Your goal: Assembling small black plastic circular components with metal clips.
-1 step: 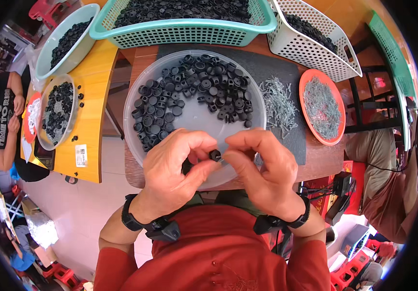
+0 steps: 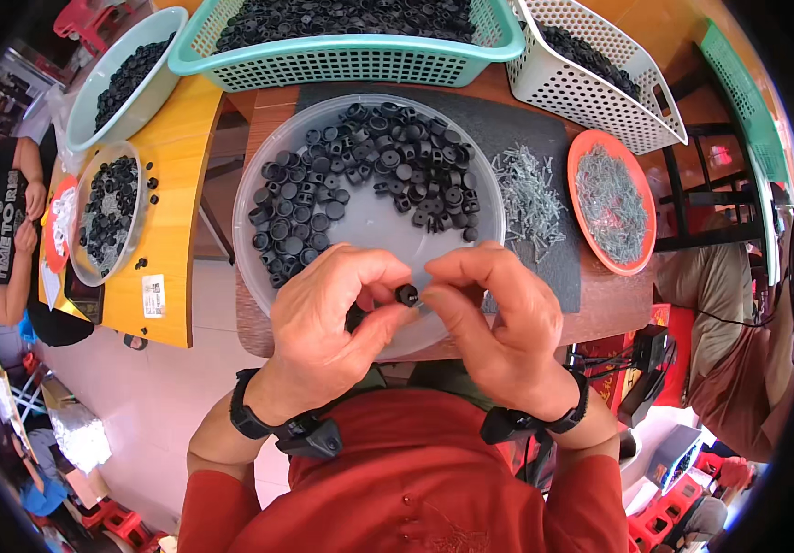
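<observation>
My left hand (image 2: 328,323) pinches a small black round part (image 2: 407,295) between thumb and fingers, just above the near rim of a clear round tray (image 2: 374,226). My right hand (image 2: 498,318) meets it from the right. Its fingertips are closed on a thin silvery metal pin (image 2: 424,302) pressed against the part. Several more black round parts (image 2: 360,166) lie spread across the far half of the tray. Both wrists wear black straps.
Loose metal pins (image 2: 530,198) lie on a dark mat (image 2: 507,129), beside an orange plate (image 2: 590,140) of pins. A teal basket (image 2: 351,60) and a white basket (image 2: 599,88) hold black parts. A yellow table (image 2: 176,184) at left carries bowls; another person (image 2: 0,240) sits there.
</observation>
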Demonstrator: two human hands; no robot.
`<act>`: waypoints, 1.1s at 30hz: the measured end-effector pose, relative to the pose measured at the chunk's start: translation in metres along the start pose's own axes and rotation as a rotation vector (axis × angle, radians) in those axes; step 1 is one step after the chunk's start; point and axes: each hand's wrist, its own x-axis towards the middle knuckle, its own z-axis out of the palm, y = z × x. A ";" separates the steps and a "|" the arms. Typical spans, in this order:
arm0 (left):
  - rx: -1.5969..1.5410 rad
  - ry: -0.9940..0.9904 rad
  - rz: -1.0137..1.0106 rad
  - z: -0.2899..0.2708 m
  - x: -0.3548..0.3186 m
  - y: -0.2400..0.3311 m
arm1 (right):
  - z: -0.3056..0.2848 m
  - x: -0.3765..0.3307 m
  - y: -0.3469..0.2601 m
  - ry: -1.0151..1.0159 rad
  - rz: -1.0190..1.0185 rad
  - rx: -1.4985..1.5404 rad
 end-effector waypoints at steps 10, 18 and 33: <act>0.178 -0.066 0.177 -0.004 0.005 0.002 | 0.005 0.003 0.007 0.023 -0.354 -0.207; 0.071 -0.101 0.047 -0.008 0.008 0.001 | 0.007 0.001 0.005 0.035 -0.296 -0.149; -0.463 0.048 -0.223 0.001 -0.005 -0.005 | 0.008 -0.003 0.007 0.059 -0.091 0.091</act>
